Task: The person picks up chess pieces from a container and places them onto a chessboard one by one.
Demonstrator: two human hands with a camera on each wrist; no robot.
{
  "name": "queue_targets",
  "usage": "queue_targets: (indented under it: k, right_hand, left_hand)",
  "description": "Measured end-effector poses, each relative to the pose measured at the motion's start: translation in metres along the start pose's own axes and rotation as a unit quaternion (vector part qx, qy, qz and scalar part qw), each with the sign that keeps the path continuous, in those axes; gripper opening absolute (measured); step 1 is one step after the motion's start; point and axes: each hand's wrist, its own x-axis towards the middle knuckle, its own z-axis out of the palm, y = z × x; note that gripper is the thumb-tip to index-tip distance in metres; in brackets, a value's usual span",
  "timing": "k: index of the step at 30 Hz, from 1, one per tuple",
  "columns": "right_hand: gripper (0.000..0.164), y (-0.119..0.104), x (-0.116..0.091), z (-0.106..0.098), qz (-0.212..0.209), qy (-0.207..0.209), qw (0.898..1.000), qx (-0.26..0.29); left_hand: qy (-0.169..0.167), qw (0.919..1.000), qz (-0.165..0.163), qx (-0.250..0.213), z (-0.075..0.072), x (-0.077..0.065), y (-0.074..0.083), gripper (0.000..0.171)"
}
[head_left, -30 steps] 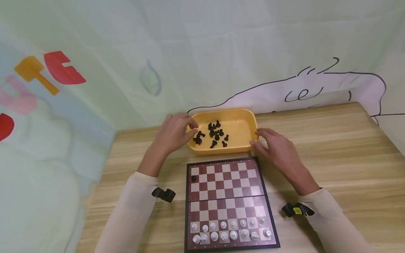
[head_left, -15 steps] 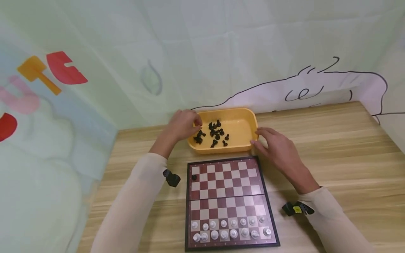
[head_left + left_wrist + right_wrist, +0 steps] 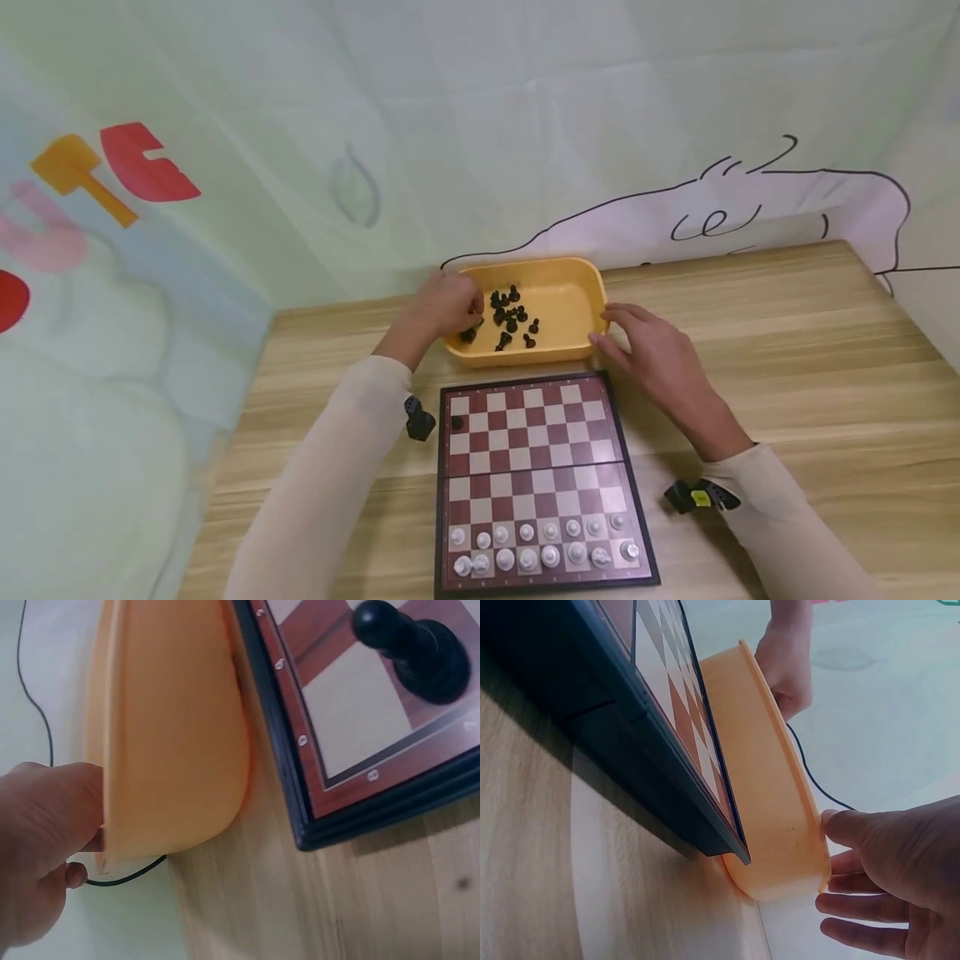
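Note:
A yellow tray (image 3: 566, 354) holds several black chess pieces (image 3: 512, 315). My left hand (image 3: 448, 304) reaches over the tray's left end, its fingers down among the black pieces there. Its fingertips are hidden behind the tray wall in the left wrist view, so I cannot tell if they pinch a piece. At the tray's right end, my right hand (image 3: 660, 354) touches the rim with thumb and fingertips, its fingers mostly straight in the right wrist view. In front of the tray lies a chessboard (image 3: 543, 481). One black pawn (image 3: 431, 660) stands near its far left corner.
White chess pieces (image 3: 551, 556) stand in two rows along the board's near side. The wooden table (image 3: 787, 358) ends at a printed cloth backdrop (image 3: 465, 125). A thin black line (image 3: 37, 712) shows beyond the tray in the left wrist view.
My left hand has moved right and down from the tray's left rim to the black pieces inside. The right hand stays at the tray's right end.

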Motion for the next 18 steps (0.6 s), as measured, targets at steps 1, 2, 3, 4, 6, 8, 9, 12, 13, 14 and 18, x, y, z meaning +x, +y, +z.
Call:
queue_targets:
  k: [1,2,3,4,6,8,9,12,13,14,18]
  right_hand:
    - [0.048,0.000,0.000,0.000,0.000,0.000,1.000,0.000]
    - [0.048,-0.001,0.000,-0.001,0.001,-0.001,1.000,0.001]
    - [0.047,-0.001,0.000,-0.001,0.001,-0.003,1.000,0.002]
    - [0.047,-0.001,0.000,-0.001,0.002,-0.005,1.000,0.002]
    - [0.047,-0.001,-0.001,-0.001,0.005,-0.010,1.000,0.004]
    - [0.047,-0.002,-0.002,-0.001,0.007,-0.013,1.000,0.005]
    - [0.048,-0.002,-0.002,0.000,0.008,-0.014,1.000,0.005]
    - [0.047,-0.002,-0.002,0.001,0.006,-0.009,1.000,0.005]
    - [0.047,-0.002,-0.002,0.001,0.004,-0.007,1.000,0.005]
    - [0.047,-0.002,-0.002,0.001,0.002,-0.006,1.000,0.005]
    - [0.047,-0.002,-0.002,0.002,-0.006,-0.007,1.000,0.005]
  left_hand:
    - [-0.002,1.0000,-0.001,0.002,0.001,0.001,0.000,0.016]
    - [-0.003,1.0000,-0.002,0.003,0.002,0.001,0.001,0.018]
    - [-0.005,1.0000,-0.005,0.006,0.003,0.001,0.001,0.015]
    - [-0.007,0.9999,-0.008,0.007,0.004,0.001,0.002,0.012]
    - [-0.011,0.9998,-0.013,0.008,0.006,0.001,0.003,0.006]
    - [-0.016,0.9997,-0.015,0.012,0.008,0.001,0.004,0.008]
    - [-0.017,0.9997,-0.015,0.013,0.009,0.001,0.004,0.009]
    - [-0.013,0.9997,-0.012,0.018,0.011,0.000,0.004,0.009]
    - [-0.011,0.9997,-0.010,0.017,0.011,0.000,0.004,0.009]
    - [-0.009,0.9998,-0.009,0.016,0.012,0.000,0.004,0.008]
    - [-0.009,0.9999,-0.003,0.011,0.012,-0.002,0.004,0.007]
